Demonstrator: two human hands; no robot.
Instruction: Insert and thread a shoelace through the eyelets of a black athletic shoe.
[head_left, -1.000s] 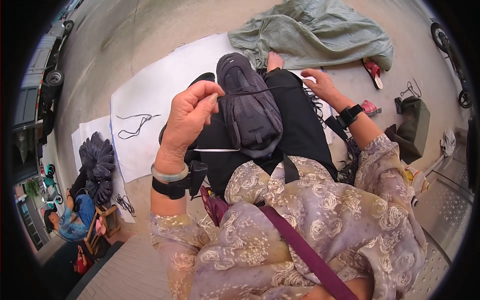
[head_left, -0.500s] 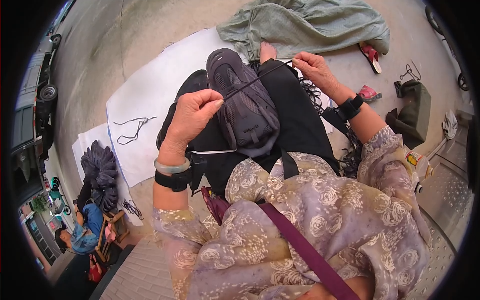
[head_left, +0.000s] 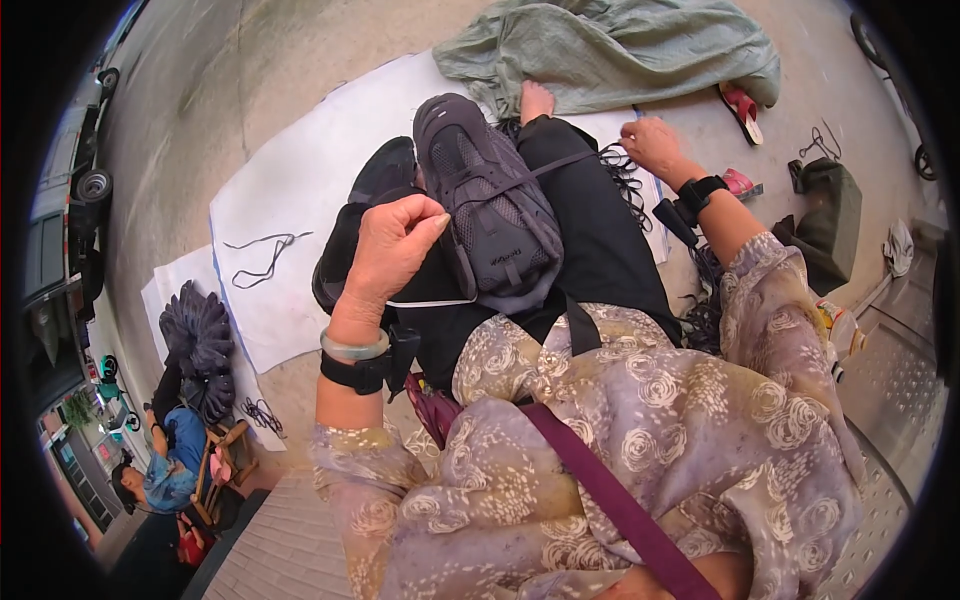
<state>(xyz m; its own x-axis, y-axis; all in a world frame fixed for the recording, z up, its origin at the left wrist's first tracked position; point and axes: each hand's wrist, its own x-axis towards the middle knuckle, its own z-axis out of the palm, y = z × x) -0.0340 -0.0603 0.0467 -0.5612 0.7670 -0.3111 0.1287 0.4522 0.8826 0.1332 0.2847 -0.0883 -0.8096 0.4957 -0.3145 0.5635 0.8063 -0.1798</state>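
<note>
A dark grey mesh shoe (head_left: 490,200) lies across my lap, between my black-trousered legs. A thin black shoelace (head_left: 560,163) stretches over it from one hand to the other. My left hand (head_left: 392,245) is closed in a pinch beside the shoe, holding the lace's near end. My right hand (head_left: 655,148) is out to the right beyond my knee, fingers pinched on the lace's other end. Just left of the shoe is another black shoe-like piece (head_left: 383,172), partly hidden by my left hand. A bunch of black laces (head_left: 622,185) hangs beside my right leg.
A white sheet (head_left: 300,170) covers the ground, with a loose black lace (head_left: 265,260) on it. To the left are stacked dark shoe pieces (head_left: 197,335) and a seated person (head_left: 175,470). A green cloth (head_left: 610,50), red sandal (head_left: 740,112) and dark green bag (head_left: 825,225) lie beyond.
My right hand has moved right and slightly down, drawing the lace out farther. My left hand stays near the shoe, turned a little more closed.
</note>
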